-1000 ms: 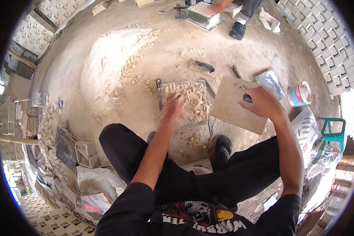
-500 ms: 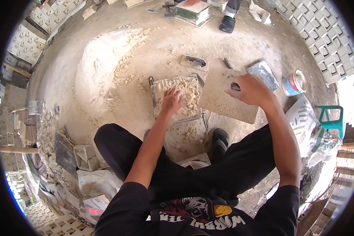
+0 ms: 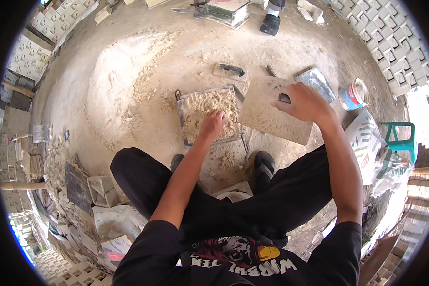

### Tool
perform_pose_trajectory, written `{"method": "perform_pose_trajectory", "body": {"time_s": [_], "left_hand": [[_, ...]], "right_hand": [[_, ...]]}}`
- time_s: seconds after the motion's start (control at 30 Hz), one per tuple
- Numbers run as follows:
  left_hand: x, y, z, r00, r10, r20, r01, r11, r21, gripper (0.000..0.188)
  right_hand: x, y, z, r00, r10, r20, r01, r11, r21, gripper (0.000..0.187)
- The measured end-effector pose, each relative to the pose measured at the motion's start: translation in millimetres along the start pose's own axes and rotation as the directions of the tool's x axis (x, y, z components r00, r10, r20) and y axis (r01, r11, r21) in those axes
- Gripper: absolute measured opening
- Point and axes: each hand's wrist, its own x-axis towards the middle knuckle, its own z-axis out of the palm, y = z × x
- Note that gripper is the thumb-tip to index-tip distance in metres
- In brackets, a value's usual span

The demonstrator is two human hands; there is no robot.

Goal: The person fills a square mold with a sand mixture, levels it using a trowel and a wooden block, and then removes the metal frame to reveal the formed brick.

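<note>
Beige crumbly material (image 3: 205,106) fills the square frame (image 3: 181,117) on the floor (image 3: 159,117) before you. Half a second ago your left hand (image 3: 212,126) was spread out over it; now its fingers (image 3: 220,115) are curled close together, touching the material toward the frame's right side. Whether they hold any of it, I cannot tell. Your right hand (image 3: 302,102) keeps its fingers wrapped around the dark grip (image 3: 284,98) of the square board (image 3: 274,119). The board's left edge is just beside the frame's right side, so little room is there; on the left, floor stretches wider until the pale powder heap (image 3: 114,81).
</note>
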Motion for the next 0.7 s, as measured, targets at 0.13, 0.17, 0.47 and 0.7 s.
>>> {"method": "perform_pose_trajectory", "body": {"time_s": [0.13, 0.17, 0.47, 0.7], "left_hand": [[9.7, 6.6, -11.3, 1.000, 0.022, -0.012, -0.022, 0.999, -0.048, 0.034], [3.5, 1.6, -5.9, 0.998, 0.054, -0.033, -0.052, 0.997, 0.060, 0.041], [-12.7, -17.3, -9.7, 0.998, 0.048, 0.040, -0.060, 0.918, 0.393, 0.062], [-24.4, -87.0, -42.8, 0.790, -0.504, -0.348, 0.359, 0.842, -0.403, 0.063]], "right_hand": [[1.1, -3.4, -9.6, 0.992, 0.077, 0.097, -0.076, 0.997, -0.017, 0.044], [4.3, -8.1, -10.3, 0.982, 0.114, 0.152, -0.110, 0.993, -0.034, 0.045], [38.2, 1.7, 83.9, 0.972, 0.209, 0.105, -0.217, 0.974, 0.072, 0.047], [79.9, -17.3, 211.4, 0.921, 0.388, -0.037, -0.355, 0.875, 0.330, 0.055]]}}
